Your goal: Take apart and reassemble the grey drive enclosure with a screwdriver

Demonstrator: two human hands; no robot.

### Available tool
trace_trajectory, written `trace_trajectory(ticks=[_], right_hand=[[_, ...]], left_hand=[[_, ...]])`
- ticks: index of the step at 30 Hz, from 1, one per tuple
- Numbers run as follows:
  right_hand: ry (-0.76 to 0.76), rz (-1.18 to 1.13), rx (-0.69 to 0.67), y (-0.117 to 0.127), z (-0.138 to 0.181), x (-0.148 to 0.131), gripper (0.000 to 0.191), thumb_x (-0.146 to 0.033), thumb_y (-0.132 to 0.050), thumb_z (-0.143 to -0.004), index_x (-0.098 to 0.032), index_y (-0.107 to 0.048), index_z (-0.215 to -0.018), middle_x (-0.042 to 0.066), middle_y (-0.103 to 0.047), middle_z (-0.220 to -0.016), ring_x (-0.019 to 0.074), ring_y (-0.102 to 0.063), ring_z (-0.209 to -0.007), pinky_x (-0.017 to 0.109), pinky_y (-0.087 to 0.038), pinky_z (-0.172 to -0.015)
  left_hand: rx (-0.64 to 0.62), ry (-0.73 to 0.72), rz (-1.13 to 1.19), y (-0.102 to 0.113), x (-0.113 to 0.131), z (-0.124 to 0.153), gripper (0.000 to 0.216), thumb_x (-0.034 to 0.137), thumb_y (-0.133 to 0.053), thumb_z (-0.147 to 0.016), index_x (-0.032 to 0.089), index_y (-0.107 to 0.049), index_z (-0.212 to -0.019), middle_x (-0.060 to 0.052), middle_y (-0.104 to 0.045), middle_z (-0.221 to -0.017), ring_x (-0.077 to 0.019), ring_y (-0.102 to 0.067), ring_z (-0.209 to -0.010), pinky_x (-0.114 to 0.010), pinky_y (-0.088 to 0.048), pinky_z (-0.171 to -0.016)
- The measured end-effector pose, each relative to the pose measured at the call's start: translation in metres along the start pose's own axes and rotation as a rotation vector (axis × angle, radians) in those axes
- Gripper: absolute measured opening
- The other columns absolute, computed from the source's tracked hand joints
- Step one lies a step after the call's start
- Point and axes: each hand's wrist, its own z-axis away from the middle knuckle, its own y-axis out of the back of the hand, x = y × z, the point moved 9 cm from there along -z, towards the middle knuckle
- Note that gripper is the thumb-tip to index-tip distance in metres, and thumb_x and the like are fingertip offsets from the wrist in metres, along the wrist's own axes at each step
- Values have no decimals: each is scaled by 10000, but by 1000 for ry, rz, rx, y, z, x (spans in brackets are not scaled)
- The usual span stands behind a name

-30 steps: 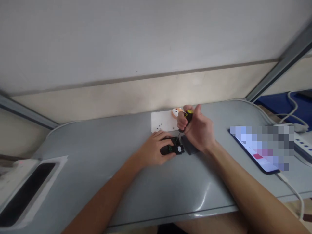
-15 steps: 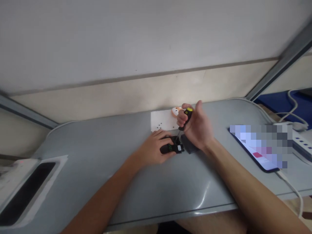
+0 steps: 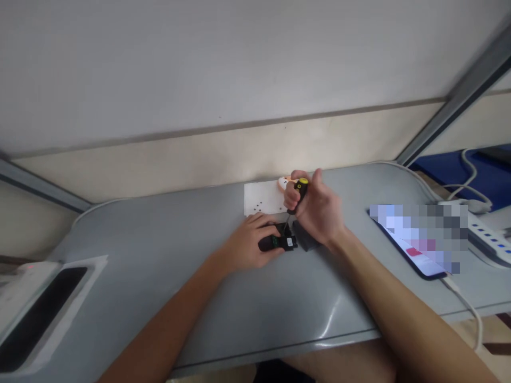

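My left hand (image 3: 245, 243) lies over a small black device (image 3: 279, 242) on the grey table (image 3: 159, 276), fingers curled round it and pinning it down. My right hand (image 3: 317, 210) is closed round a small screwdriver with a black and yellow handle (image 3: 298, 190). The screwdriver stands nearly upright with its tip on the black device. A dark grey flat piece (image 3: 305, 242) lies just right of the device, partly under my right hand.
A white sheet (image 3: 261, 199) with several small dark screws lies behind the hands, with an orange and white object (image 3: 284, 182) at its right end. A phone on a cable (image 3: 415, 239) and a white power strip (image 3: 487, 234) sit at right. A white tray with a dark panel (image 3: 35, 314) is at left.
Both hands and the device sit slightly further left and up in the picture, mostly from a small head shift. The right hand's fingers have shifted slightly on the screwdriver handle.
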Motion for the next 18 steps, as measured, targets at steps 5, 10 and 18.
trace_trajectory(ticks=[5, 10, 18], right_hand=[[14, -73, -9, 5, -1, -1, 269, -449, -683, -926, -255, -508, -860, -4, -474, -773, 159, -491, -690, 305, -469, -653], [-54, -114, -86, 6, -3, 5, 232, -455, -637, -947, -237, -634, -1028, 23, -537, -836, 175, -540, -741, 338, -498, -702], [18, -74, 42, 7, -1, 1, 373, -611, -612, -954, -266, -505, -862, -25, -423, -699, 149, -445, -588, 304, -462, -588]], left_hand=[[6, -12, -2, -1, 0, 0, 160, 325, -772, -878, 227, -697, -980, -79, -697, -1245, -259, -636, -1151, -454, -476, -1047], [21, -24, 4, 0, 1, 0, 163, 327, -771, -881, 222, -690, -977, -78, -699, -1223, -251, -642, -1132, -449, -471, -1042], [2, -19, 11, -2, 0, -1, 164, 314, -772, -871, 215, -671, -953, -75, -705, -1194, -253, -642, -1112, -441, -469, -1031]])
